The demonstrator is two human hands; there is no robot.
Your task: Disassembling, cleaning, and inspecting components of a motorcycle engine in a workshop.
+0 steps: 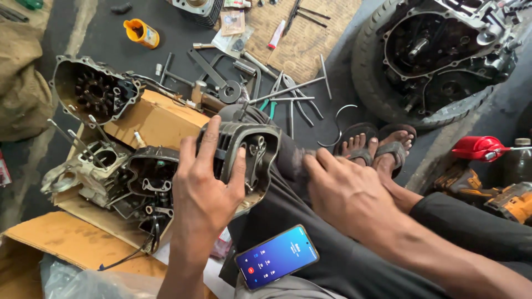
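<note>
Two hands working over lap. Left hand [205,191] clamping finned cylinder head [246,152], fingers wrapping over top, thumb pressing near face; head resting upright on knee in dark trousers [332,260]. Right hand [346,194] lying flat on knee just beside head, fingers spread, gripping nothing. Phone [276,256] with lit blue screen sitting on thigh below. Engine parts [111,171] lying on cardboard [155,119] at left. Pliers and wrenches [288,97] scattering over floor beyond. Crankcase [443,47] sitting in tyre [377,83], upper right.
</note>
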